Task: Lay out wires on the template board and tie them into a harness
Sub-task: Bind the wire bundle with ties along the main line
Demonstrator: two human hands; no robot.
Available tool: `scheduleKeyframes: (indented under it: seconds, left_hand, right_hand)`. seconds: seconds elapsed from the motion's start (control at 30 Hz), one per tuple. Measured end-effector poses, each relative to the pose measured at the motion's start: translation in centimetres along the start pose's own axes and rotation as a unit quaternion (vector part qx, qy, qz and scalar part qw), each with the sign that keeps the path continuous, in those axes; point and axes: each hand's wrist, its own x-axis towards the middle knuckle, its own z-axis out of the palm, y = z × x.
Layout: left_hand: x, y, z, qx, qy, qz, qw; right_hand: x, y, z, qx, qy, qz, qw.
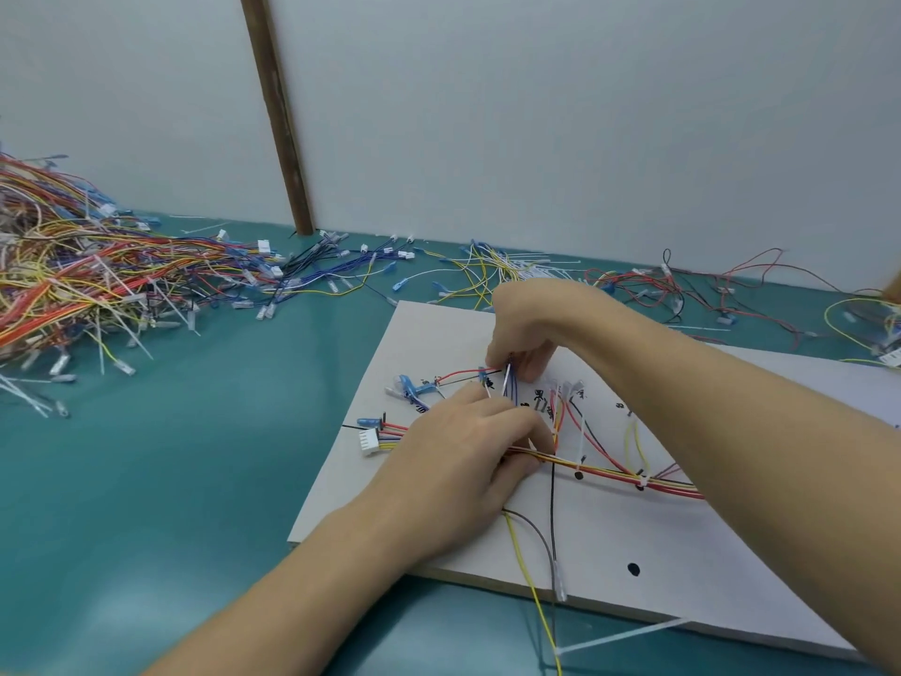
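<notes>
A white template board point(634, 539) with black marks lies on the teal table. A bundle of red, yellow and orange wires point(629, 473) runs across it, bound by white cable ties, and ends at a white connector point(369, 440) on the left. My left hand point(468, 456) lies on the bundle, its fingers curled round the wires. My right hand point(524, 329) is just beyond it and pinches blue and white wires point(508, 383) that stand up from the board. A yellow wire point(529, 578) and a grey wire trail off the board's near edge.
A big heap of finished harnesses point(73, 285) fills the table's left. Loose wires and connectors point(487, 270) are strewn along the back wall and at the right point(731, 290). A loose white cable tie point(619, 636) lies at the board's near edge. A brown post point(278, 114) stands behind.
</notes>
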Motion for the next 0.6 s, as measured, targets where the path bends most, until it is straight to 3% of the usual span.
scheduleKeyframes:
  seconds: [0.17, 0.3, 0.37, 0.5, 0.6]
  left_hand:
    - [-0.1, -0.1, 0.1, 0.002, 0.007, 0.016, 1.000]
    - [-0.2, -0.1, 0.2, 0.029, 0.015, 0.042, 0.999]
    - [-0.1, 0.1, 0.2, 0.047, 0.033, 0.048, 0.997]
    - [0.1, 0.2, -0.1, 0.033, 0.068, 0.050, 0.996]
    - [0.1, -0.1, -0.8, -0.023, 0.044, 0.040, 0.998]
  right_hand:
    - [0.4, 1.0, -0.5, 0.083, -0.030, 0.000, 0.996]
    - [0.1, 3.0, -0.6, 0.213, -0.072, -0.035, 0.974]
    - [-0.1, 3.6, -0.1, 0.266, -0.051, -0.042, 0.962]
    - [-0.7, 3.1, 1.2, 0.158, 0.072, -0.071, 0.982]
    - [-1.4, 2.0, 1.2, 0.120, 0.054, -0.103, 0.986]
